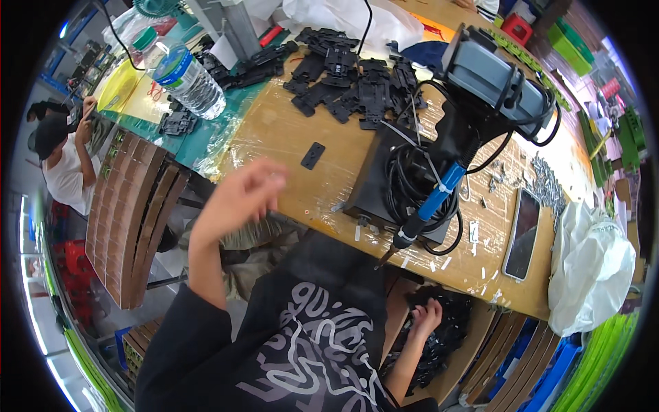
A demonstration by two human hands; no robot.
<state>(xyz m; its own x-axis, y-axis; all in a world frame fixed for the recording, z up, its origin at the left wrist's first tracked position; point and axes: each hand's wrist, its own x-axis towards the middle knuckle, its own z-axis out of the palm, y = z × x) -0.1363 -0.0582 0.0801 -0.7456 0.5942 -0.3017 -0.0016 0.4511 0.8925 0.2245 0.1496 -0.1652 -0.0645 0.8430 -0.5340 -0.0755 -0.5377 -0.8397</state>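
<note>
on table (316,199), flat blk plate (313,156) w/ holes; l hand (240,198) loosely open, empty; r hand (423,321) can't tell.

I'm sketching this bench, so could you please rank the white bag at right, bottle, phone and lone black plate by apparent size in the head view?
Largest to smallest:
1. White bag
2. Bottle
3. Phone
4. Black plate

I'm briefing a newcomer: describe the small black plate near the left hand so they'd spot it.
Find the tan worktop and the heap of black parts toward its far side. Nearer the person, between the left hand and the black box, lies the small black plate: flat, rectangular and alone, unlike the jumbled parts.
</note>
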